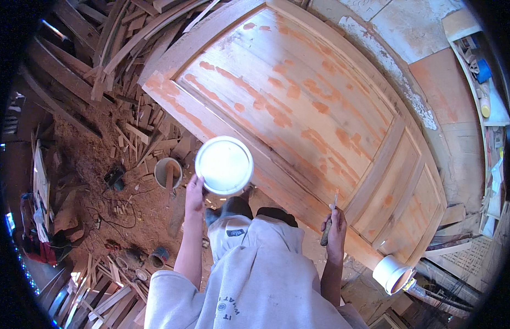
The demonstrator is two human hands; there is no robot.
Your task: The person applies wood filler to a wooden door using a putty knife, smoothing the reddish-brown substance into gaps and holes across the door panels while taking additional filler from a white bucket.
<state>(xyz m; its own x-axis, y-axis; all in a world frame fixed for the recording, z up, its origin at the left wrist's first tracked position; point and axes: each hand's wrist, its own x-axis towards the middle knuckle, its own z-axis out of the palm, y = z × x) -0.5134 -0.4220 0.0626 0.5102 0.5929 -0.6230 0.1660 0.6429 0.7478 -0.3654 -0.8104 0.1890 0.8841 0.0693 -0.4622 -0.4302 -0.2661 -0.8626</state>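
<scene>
Both hands closed: left hand (194,189) grips white lid (224,165), right hand (336,230) a scraper (330,219).

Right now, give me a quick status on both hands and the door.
Left hand grips white lid. Right hand grips putty knife. Door patched with orange filler. Nothing blocking.

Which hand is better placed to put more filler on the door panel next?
Right. The right hand holds the putty knife with its blade pointing at the wooden door, close to its lower rail. The left hand is occupied holding the white lid off the door's edge.
</scene>
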